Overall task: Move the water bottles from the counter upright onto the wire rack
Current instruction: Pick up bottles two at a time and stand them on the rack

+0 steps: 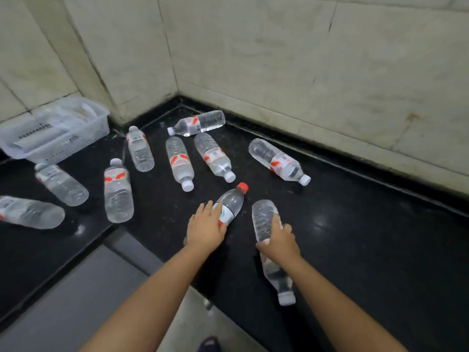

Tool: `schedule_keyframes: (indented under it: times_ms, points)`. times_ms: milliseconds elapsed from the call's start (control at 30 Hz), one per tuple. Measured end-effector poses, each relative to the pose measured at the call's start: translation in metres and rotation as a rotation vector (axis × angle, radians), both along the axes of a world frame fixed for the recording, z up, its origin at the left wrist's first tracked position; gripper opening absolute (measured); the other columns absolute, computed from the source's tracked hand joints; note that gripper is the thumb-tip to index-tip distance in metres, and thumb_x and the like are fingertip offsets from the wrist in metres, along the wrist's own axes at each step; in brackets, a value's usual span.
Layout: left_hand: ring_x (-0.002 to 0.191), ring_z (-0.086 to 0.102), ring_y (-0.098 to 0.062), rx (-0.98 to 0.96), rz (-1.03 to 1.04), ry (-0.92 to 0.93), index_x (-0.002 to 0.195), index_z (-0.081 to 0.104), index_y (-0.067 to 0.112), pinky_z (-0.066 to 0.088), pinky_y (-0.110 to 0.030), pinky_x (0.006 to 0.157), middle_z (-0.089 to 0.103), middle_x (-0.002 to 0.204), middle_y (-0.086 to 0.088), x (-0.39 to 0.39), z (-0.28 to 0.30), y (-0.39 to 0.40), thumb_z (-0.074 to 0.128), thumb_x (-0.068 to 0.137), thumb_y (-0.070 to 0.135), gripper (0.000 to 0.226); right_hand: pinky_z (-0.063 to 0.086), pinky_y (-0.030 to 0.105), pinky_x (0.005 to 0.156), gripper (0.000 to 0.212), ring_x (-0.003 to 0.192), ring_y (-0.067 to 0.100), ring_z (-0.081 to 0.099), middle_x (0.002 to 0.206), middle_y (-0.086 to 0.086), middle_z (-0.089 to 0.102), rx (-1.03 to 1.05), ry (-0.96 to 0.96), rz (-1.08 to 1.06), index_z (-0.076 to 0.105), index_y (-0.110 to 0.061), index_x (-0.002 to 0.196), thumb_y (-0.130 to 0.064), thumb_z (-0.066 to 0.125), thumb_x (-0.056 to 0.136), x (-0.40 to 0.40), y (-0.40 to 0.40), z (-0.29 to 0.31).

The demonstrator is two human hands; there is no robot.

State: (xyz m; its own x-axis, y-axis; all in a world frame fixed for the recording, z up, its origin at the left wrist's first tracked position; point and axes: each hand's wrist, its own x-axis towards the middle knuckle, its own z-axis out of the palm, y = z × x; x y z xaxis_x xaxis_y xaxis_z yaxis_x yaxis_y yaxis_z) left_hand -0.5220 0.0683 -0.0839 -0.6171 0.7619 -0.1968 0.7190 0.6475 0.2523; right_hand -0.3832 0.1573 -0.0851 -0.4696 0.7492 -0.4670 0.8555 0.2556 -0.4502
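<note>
Where bottles [264,219] crowd, counter edge [106,232] close.

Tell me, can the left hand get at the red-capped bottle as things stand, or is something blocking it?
Probably yes. The left hand already lies on the red-capped bottle, fingers over its label. No neighbouring bottle crowds it, and the right hand is busy with a separate clear bottle.
</note>
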Motion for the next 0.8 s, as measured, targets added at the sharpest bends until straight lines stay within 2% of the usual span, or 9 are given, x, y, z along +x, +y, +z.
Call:
schedule_keyframes:
  times_ms: [167,300,400,467,533,600,633,700,800]
  points:
    - [0.138,0.03,-0.027,0.03,-0.132,-0.194,0.146,0.015,0.022,0.036,-0.04,0.105,0.019,0.154,-0.01,-0.028,-0.014,0.018,0.052,0.09,0.032,0.067,0.042,0.041,0.095,0.091,0.12,0.035,0.042,0.132,0.019,0.037,0.021,-0.087,-0.02,-0.001,-0.027,0.146,-0.023,0.063,0.081,-0.004,-0.002,0.001]
    - [0.123,0.046,-0.029,0.075,-0.178,-0.291,0.145,0.014,0.023,0.044,-0.042,0.095,0.032,0.144,-0.007,-0.051,-0.021,0.019,0.058,0.086,0.033,0.074,0.043,0.038,0.093,0.097,0.123,0.028,0.042,0.136,0.01,0.035,0.045,-0.207,0.057,-0.008,-0.026,0.146,-0.02,0.063,0.08,0.0,-0.001,0.002]
    - [0.123,0.047,-0.029,0.045,-0.281,-0.262,0.146,0.012,0.02,0.043,-0.04,0.095,0.03,0.147,-0.008,-0.06,-0.019,0.019,0.059,0.086,0.031,0.077,0.036,0.044,0.102,0.091,0.129,0.028,0.036,0.143,0.005,0.031,0.144,-0.388,0.336,0.0,-0.022,0.146,-0.014,0.062,0.081,0.01,-0.002,0.011]
    - [0.125,0.046,-0.028,0.008,-0.38,-0.176,0.147,0.011,0.02,0.042,-0.037,0.097,0.022,0.152,-0.007,-0.061,-0.015,0.019,0.058,0.086,0.032,0.077,0.022,0.051,0.11,0.078,0.133,0.028,0.03,0.144,0.002,0.032,0.231,-0.472,0.608,0.014,-0.025,0.144,-0.012,0.06,0.082,0.017,0.0,0.018]
    - [0.129,0.043,-0.026,-0.011,-0.453,-0.183,0.147,0.01,0.024,0.039,-0.035,0.101,0.018,0.155,-0.005,-0.065,-0.013,0.018,0.059,0.086,0.032,0.078,0.009,0.056,0.113,0.062,0.141,0.029,0.016,0.149,0.0,0.028,0.276,-0.498,0.81,0.027,-0.03,0.14,-0.01,0.052,0.087,0.025,0.002,0.023]
    - [0.136,0.036,-0.023,-0.04,-0.506,-0.251,0.147,0.008,0.028,0.034,-0.032,0.106,0.016,0.156,-0.002,-0.073,-0.011,0.015,0.06,0.086,0.031,0.08,0.002,0.055,0.114,0.054,0.145,0.028,-0.001,0.155,-0.004,0.016,0.253,-0.49,0.867,0.036,-0.034,0.136,-0.006,0.044,0.09,0.031,0.002,0.025]
    - [0.137,0.033,-0.021,-0.052,-0.528,-0.277,0.147,0.007,0.03,0.031,-0.031,0.108,0.016,0.156,-0.001,-0.076,-0.011,0.013,0.061,0.086,0.031,0.082,0.0,0.053,0.115,0.052,0.145,0.026,-0.004,0.156,-0.006,0.014,0.224,-0.461,0.831,0.043,-0.034,0.133,-0.005,0.044,0.089,0.033,0.002,0.026]
    - [0.138,0.032,-0.018,-0.034,-0.56,-0.297,0.147,0.006,0.032,0.031,-0.029,0.108,0.016,0.156,0.001,-0.077,-0.012,0.008,0.061,0.085,0.032,0.082,0.0,0.046,0.116,0.047,0.145,0.02,0.003,0.153,-0.007,0.025,0.155,-0.303,0.646,0.057,-0.029,0.123,-0.006,0.043,0.085,0.036,-0.003,0.022]
    - [0.138,0.031,-0.018,-0.003,-0.565,-0.28,0.146,0.008,0.035,0.033,-0.029,0.106,0.015,0.156,0.001,-0.071,-0.016,0.004,0.062,0.084,0.034,0.082,-0.001,0.041,0.119,0.058,0.143,0.02,0.02,0.143,0.004,0.043,0.134,0.108,0.093,0.061,-0.014,0.119,-0.019,0.027,0.072,0.032,-0.023,0.004]
